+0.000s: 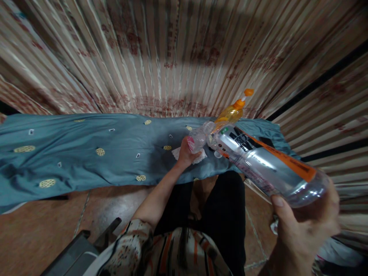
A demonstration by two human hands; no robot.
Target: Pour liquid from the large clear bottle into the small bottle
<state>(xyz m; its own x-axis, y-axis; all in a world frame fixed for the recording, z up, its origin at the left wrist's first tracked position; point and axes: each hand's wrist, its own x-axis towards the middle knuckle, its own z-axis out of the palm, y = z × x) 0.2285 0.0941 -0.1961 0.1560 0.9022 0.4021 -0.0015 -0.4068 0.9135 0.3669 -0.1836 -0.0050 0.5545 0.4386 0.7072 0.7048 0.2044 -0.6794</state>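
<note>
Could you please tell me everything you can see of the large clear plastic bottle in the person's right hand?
The large clear plastic bottle carries a silvery wrap with black lettering and a long orange stripe. It is tilted almost sideways, its clear rounded base held in the right hand, its neck end near a smaller clear bottle over a blue cloth; whether they touch cannot be told.

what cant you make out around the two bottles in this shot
- Head view: print on the silver-labelled plastic bottle, motion-blurred
- Head view: label of the small clear bottle, covered by the left hand
- Head view: white crumpled thing, partly behind the right hand
- Head view: dark grey object, cut off by the bottom edge
</note>
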